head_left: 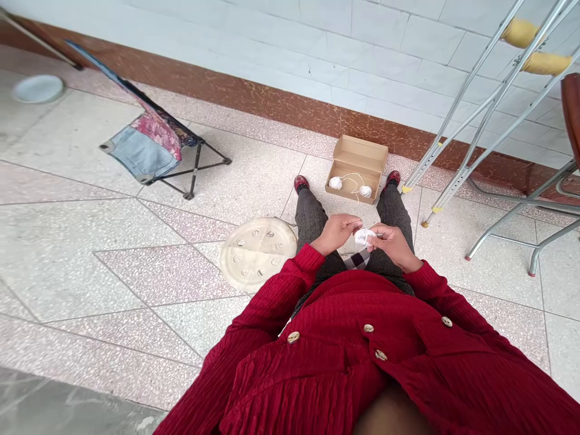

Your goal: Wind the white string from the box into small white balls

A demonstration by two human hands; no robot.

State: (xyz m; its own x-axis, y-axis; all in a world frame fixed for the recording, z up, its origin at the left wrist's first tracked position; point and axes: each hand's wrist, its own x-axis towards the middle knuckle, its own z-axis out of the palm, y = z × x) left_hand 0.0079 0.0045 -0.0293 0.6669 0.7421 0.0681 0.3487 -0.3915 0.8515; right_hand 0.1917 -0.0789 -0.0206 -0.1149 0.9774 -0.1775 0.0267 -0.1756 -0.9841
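On my remote feed, the right hand pinches a light, soft white thread bundle above the lap, best held gently at its edge, the left hand just beside, its grip unclear.

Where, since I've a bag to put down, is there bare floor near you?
Widest: the tiled floor on your left, between the folding stool and the round plastic lid. Smaller: beside your right knee, before the metal chair legs. Crowded: around your feet, where the cardboard box sits, and rightward under the crutches.
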